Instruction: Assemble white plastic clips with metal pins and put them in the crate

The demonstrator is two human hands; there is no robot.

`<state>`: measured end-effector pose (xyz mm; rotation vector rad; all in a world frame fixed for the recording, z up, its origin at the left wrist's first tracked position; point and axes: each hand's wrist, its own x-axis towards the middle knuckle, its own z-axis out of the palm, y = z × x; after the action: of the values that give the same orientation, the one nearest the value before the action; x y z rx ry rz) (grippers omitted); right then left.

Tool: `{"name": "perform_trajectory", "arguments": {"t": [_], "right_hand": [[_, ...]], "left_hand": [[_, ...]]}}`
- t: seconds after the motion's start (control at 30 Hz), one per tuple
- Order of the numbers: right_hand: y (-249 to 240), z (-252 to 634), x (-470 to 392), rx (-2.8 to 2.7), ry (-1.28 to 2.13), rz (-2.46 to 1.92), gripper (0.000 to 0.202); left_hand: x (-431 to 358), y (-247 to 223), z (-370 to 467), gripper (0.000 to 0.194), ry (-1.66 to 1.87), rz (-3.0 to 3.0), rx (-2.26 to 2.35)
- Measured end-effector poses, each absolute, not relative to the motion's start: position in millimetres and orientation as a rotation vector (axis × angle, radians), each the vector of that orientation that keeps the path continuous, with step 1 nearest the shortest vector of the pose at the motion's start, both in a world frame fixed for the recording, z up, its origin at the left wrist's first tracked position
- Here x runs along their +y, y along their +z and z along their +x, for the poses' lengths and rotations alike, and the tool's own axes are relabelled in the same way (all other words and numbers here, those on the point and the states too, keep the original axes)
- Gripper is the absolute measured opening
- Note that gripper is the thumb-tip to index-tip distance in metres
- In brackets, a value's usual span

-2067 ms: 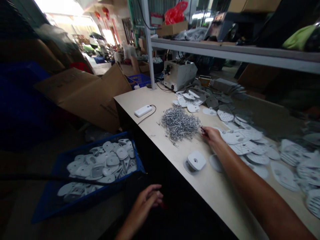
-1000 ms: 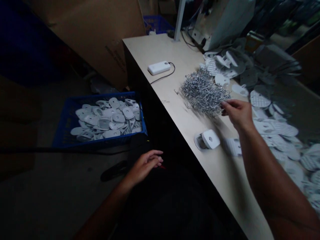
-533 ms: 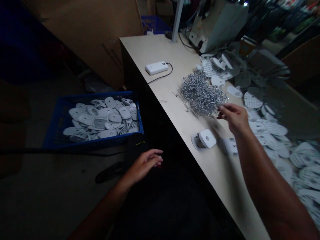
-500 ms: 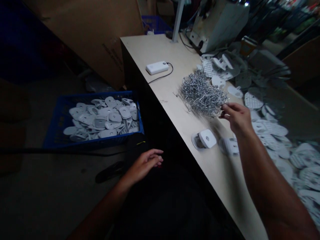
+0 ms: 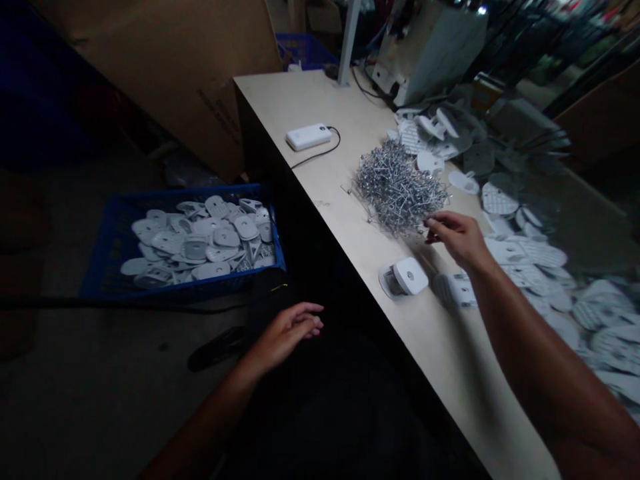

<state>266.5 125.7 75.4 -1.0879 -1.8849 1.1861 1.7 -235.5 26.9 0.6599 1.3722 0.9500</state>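
Note:
My right hand (image 5: 457, 235) is at the near right edge of a heap of small silvery wire springs (image 5: 400, 187) on the table. Its thumb and fingers are pinched together. Whatever is between the fingertips is too small to make out. Just below that hand, near the table edge, stands a white clip-like plastic part (image 5: 407, 277). A second white part (image 5: 455, 290) lies beside it, partly hidden by my right forearm. My left hand (image 5: 293, 327) hovers over my lap, fingers loosely stretched, holding nothing.
Many white plastic pieces (image 5: 530, 253) are spread along the table's right side. A blue crate (image 5: 100, 260) of similar pieces stands on the floor at left. A white power bank (image 5: 309, 137) with a cable lies on the table (image 5: 280, 93). A machine (image 5: 430, 53) stands behind.
My right hand has shifted slightly left along the near edge of the spring heap. My left hand stays almost where it was. The whole view has moved a little.

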Motion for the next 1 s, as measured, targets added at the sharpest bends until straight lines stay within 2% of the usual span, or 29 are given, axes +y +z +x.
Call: {"name": "perform_trajectory", "arguments": {"t": [0.4,0.7,0.87,1.0], "right_hand": [[71.2,275.3,122.0,-1.904,1.156,-1.085,0.044],[70.2,308.2,124.8,-2.535,0.723,-1.052,0.023],[88.3,295.3,122.3,-2.628,0.524,-1.139,0.035],[95.0,273.9,113.7,-2.539,0.444,-1.187,0.035]], "left_hand": [[-232.3,27.9,5.5,0.055,0.963,0.652,1.348],[-234.2,24.1,3.8,0.056,0.942,0.657,1.348],[-231.4,26.6,4.3,0.057,0.942,0.657,1.327],[-230.2,27.8,4.7,0.061,0.961,0.65,1.331]]}}
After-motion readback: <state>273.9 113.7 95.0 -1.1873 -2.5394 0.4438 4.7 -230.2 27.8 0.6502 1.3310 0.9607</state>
